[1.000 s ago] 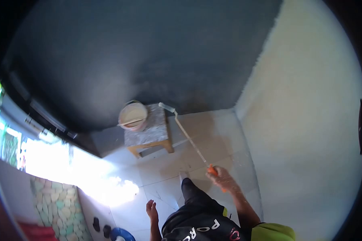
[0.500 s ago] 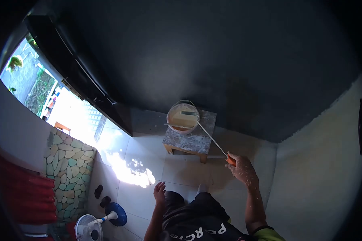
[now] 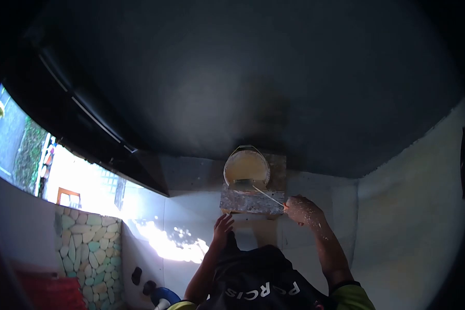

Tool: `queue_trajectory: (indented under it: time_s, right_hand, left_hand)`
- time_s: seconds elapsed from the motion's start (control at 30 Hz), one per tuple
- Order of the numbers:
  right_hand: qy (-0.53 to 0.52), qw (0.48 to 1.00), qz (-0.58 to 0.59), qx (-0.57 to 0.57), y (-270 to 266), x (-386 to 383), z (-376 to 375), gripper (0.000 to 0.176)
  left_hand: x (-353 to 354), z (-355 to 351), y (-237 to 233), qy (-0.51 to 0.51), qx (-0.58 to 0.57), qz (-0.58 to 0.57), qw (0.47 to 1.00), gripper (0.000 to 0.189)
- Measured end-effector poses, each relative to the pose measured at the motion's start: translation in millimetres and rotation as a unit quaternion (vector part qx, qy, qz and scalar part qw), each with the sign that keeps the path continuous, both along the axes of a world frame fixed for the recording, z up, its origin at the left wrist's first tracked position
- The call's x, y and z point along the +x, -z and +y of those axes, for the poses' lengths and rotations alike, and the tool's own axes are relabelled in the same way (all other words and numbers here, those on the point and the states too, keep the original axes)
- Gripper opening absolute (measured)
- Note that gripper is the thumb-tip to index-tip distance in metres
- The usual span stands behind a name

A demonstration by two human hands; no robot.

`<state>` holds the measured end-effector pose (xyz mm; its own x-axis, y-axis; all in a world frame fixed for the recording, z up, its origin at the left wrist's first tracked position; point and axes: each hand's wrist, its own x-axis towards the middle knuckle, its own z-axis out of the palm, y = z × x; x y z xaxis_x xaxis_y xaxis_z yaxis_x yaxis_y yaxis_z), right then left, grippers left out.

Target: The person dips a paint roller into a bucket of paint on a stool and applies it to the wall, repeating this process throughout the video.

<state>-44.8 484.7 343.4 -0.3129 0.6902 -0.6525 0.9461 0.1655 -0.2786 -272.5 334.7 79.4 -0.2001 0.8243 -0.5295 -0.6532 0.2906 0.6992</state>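
In my right hand point(image 3: 304, 211) is a paint roller point(image 3: 268, 195), gripped by its handle, with its thin metal rod pointing up and left. The roller's head lies at the near rim of a round bucket point(image 3: 247, 164) that holds pale, cream-coloured paint. Whitish specks cover my right hand and forearm. The bucket stands on a small, paint-stained wooden stool point(image 3: 253, 202), its wire handle tipped toward the wall. My left hand point(image 3: 223, 226) hangs below the stool's left corner, fingers apart, holding nothing.
A dark wall point(image 3: 217, 77) rises behind the stool, and a pale wall point(image 3: 413, 217) stands at right. On the left are a bright doorway point(image 3: 82, 175) and a stone-clad low wall point(image 3: 90, 248). Dark footwear point(image 3: 137, 275) and a blue fan base point(image 3: 164, 296) are on the tiled floor.
The roller's head has come from inside the bucket to its near rim. My right hand has moved closer to the stool, and my left hand reaches further forward. The view has shifted.
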Motion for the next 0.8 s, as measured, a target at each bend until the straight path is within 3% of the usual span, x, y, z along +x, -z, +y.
queue_trajectory:
  time_s: [0.03, 0.1, 0.13, 0.2, 0.33, 0.37, 0.43, 0.5, 0.63, 0.73, 0.8]
  right_hand:
    - [0.012, 1.000, -0.005, -0.005, 14, -5, 2, 0.017]
    - [-0.211, 0.977, -0.022, -0.009, 54, -11, 8, 0.017]
    - [-0.201, 0.979, -0.024, -0.008, 33, -29, 9, 0.017]
    - [-0.085, 0.995, -0.018, -0.049, -18, -54, 5, 0.018]
    - [-0.097, 0.990, -0.055, -0.089, -80, -63, 1, 0.020]
    - [-0.082, 0.995, -0.034, -0.046, -84, -52, -2, 0.021]
    - [-0.069, 0.998, -0.015, -0.002, -84, -44, 4, 0.022]
    - [-0.094, 0.990, -0.041, -0.098, -71, -42, 17, 0.024]
    - [-0.109, 0.989, -0.027, -0.095, -18, -74, 35, 0.020]
    - [-0.049, 0.992, 0.025, -0.115, 3, -88, 37, 0.019]
    - [-0.128, 0.981, -0.017, -0.142, -7, -89, 35, 0.021]
  left_hand:
    - [-11, 12, 4, 0.019, -0.002, -0.019, 1.000, 0.044]
    - [-33, 40, 10, 0.048, -0.021, -0.031, 0.998, 0.044]
    - [-42, 53, 10, 0.060, -0.048, -0.034, 0.996, 0.043]
    - [-55, 77, 14, 0.078, -0.078, -0.043, 0.993, 0.042]
    - [-78, 94, 34, 0.102, -0.089, -0.115, 0.984, 0.041]
    - [-84, 98, 39, 0.110, -0.085, -0.134, 0.981, 0.041]
    - [-94, 105, 45, 0.098, -0.080, -0.149, 0.981, 0.040]
    - [-93, 111, 47, 0.087, -0.076, -0.165, 0.979, 0.040]
    - [-85, 120, 54, 0.016, -0.114, -0.191, 0.975, 0.038]
    - [-79, 125, 70, -0.018, -0.113, -0.223, 0.968, 0.038]
    - [-74, 129, 76, -0.027, -0.119, -0.244, 0.962, 0.039]
